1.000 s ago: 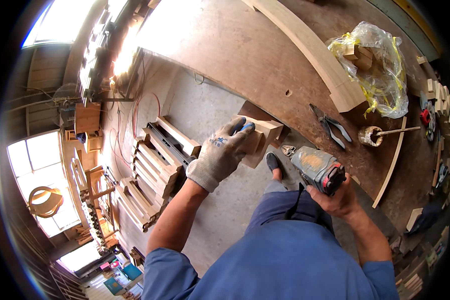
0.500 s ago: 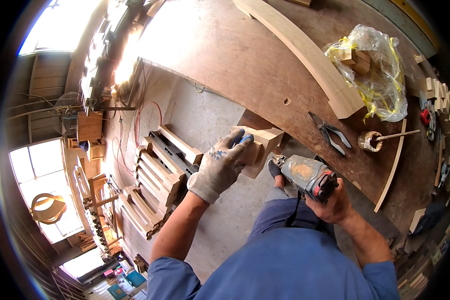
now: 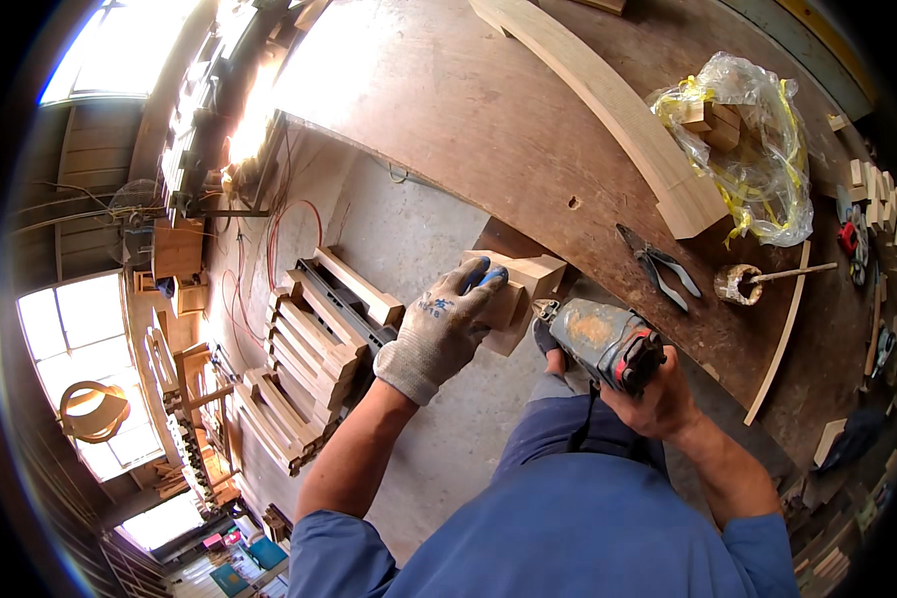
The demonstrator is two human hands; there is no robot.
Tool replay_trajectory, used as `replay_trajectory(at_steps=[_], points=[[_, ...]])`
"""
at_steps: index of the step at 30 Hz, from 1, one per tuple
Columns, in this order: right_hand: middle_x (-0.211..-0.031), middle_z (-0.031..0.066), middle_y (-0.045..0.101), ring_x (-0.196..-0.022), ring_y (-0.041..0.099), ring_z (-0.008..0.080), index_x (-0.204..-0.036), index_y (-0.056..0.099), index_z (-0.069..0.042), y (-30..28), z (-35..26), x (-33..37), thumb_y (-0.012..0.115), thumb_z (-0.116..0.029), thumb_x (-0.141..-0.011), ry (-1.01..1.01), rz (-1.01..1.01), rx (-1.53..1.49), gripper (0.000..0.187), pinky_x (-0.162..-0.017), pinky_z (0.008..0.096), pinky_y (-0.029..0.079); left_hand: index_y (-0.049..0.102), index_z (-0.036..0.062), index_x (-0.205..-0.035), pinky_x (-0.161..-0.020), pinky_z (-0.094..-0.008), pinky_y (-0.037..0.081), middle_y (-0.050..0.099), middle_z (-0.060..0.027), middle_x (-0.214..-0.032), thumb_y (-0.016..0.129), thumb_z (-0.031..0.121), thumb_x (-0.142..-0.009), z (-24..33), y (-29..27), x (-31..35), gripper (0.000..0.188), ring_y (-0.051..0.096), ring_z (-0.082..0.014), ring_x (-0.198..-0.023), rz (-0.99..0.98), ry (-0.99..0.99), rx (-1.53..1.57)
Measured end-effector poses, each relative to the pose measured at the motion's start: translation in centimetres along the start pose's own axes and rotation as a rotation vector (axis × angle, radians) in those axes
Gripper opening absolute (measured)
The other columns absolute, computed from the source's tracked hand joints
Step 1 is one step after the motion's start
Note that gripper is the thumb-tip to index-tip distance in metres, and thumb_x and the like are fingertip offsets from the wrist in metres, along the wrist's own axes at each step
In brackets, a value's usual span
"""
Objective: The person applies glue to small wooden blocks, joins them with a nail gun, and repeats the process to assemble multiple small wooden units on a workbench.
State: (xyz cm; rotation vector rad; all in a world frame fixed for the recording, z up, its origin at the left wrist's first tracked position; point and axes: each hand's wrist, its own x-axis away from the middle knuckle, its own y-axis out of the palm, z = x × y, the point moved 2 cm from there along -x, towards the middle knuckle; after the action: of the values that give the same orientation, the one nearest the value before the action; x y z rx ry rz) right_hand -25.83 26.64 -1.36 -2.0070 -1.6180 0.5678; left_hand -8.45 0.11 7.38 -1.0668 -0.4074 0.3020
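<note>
My left hand (image 3: 447, 324), in a pale knitted glove with blue on the fingertips, grips a light wooden workpiece (image 3: 530, 284) at the table's near edge. A smaller wood block lies against it under my fingers. My right hand (image 3: 651, 399) is bare and closed around a scuffed grey handheld power tool (image 3: 596, 337) with a red and black rear end. Its metal nose is right beside the workpiece; whether the two touch I cannot tell. The tool's exact kind does not show. My thumb is hidden behind the left hand.
On the brown table (image 3: 439, 110) lie a long curved board (image 3: 608, 100), pincers (image 3: 658, 267), a pot with a stick (image 3: 738, 283), a thin curved strip (image 3: 782, 339) and a clear plastic bag (image 3: 757, 149) holding wood blocks. Slatted wooden parts (image 3: 309, 349) are stacked at left.
My right hand has brought the power tool slightly left and up, its nose now closer to the workpiece. My left hand stays nearly still on the wood.
</note>
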Motion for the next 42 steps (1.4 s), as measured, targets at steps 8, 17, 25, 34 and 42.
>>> replay_trajectory(at_steps=[8, 17, 25, 34, 42], points=[[-0.135, 0.0170, 0.061, -0.127, 0.057, 0.0398, -0.132, 0.063, -0.005, -0.4, -0.4, -0.6, 0.086, -0.027, -0.078, -0.010, 0.041, -0.081, 0.063, -0.114, 0.0533, 0.042, 0.065, 0.0166, -0.141, -0.101, -0.0440, 0.059, 0.060, -0.0203, -0.148, 0.088, 0.002, -0.072, -0.1, 0.0, 0.0, 0.074, 0.065, -0.0408, -0.126, 0.000, 0.004, 0.007], [-0.120, 0.0148, 0.067, -0.112, 0.063, 0.0386, -0.117, 0.068, -0.007, -1.4, -2.0, -2.5, 0.082, -0.019, -0.080, -0.068, 0.083, -0.112, 0.041, -0.102, 0.0515, 0.049, 0.065, 0.0163, -0.140, -0.100, -0.0444, 0.059, 0.061, -0.0205, -0.147, 0.089, 0.001, -0.072, 0.1, -0.1, -0.1, 0.074, 0.067, -0.0414, -0.124, 0.000, -0.001, 0.007], [-0.095, 0.0177, 0.073, -0.087, 0.072, 0.0418, -0.101, 0.068, -0.002, -2.6, -3.2, -4.4, 0.076, -0.011, -0.079, -0.060, 0.072, -0.216, 0.024, -0.078, 0.0467, 0.057, 0.060, 0.0138, -0.145, -0.107, -0.0447, 0.056, 0.056, -0.0180, -0.151, 0.082, 0.003, -0.078, 0.2, -0.2, 0.0, 0.072, 0.059, -0.0395, -0.134, -0.066, -0.021, -0.003], [-0.111, 0.0140, 0.069, -0.106, 0.065, 0.0376, -0.113, 0.071, -0.007, -2.0, -2.5, -3.6, 0.082, -0.019, -0.078, 0.048, -0.019, -0.233, 0.038, -0.098, 0.0507, 0.051, 0.059, 0.0146, -0.146, -0.107, -0.0445, 0.057, 0.056, -0.0182, -0.151, 0.080, 0.003, -0.080, 0.3, -0.2, -0.1, 0.071, 0.061, -0.0406, -0.133, -0.083, -0.039, -0.017], [-0.118, 0.0155, 0.067, -0.109, 0.064, 0.0406, -0.117, 0.068, -0.005, -1.3, -1.2, -1.7, 0.086, -0.024, -0.072, 0.063, -0.070, -0.173, 0.052, -0.102, 0.0528, 0.048, 0.065, 0.0167, -0.141, -0.098, -0.0446, 0.060, 0.060, -0.0192, -0.147, 0.089, 0.003, -0.072, 0.1, 0.0, -0.1, 0.074, 0.068, -0.0406, -0.122, -0.006, -0.007, -0.024]])
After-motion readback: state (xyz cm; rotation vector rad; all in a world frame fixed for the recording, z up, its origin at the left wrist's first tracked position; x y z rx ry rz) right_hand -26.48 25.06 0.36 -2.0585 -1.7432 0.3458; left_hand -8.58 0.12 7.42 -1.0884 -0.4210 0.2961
